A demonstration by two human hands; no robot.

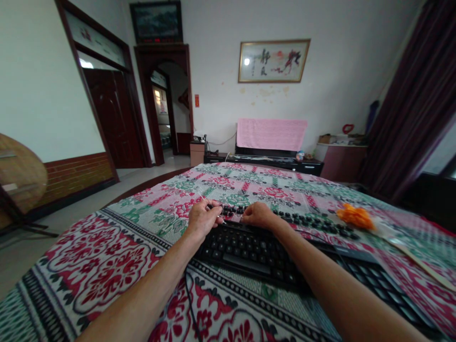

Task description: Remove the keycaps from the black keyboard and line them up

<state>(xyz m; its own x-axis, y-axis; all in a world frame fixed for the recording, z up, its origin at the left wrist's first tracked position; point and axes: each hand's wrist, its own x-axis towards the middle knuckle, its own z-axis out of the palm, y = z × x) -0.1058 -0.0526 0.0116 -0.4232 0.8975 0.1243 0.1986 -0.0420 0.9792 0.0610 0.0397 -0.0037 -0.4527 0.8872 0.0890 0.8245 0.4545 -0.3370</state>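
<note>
The black plastic keyboard (pixel 242 249) lies flat on the red, green and white patterned cloth (pixel 107 266), squarely before us, likely so both hands can reach its far edge. There our left hand (pixel 203 218) pinches a thin, pale wire-like piece (pixel 221 218), thumb and fingers together. Our right hand's (pixel 260 214) fingertips bunch together; we cannot tell whether they clamp anything. Small loose black keycaps (pixel 309 220) line up beyond, perhaps to keep their order. The fluffy orange duster (pixel 356 216) rests aside, rightward.

My left hand (pixel 204 219) could pass leftward over the floral cloth (pixel 107 266); rightward, black keycaps (pixel 322 223) and an orange bundle (pixel 355 216) obstruct my right hand (pixel 260 216), and toward me the keyboard (pixel 245 256) does.
</note>
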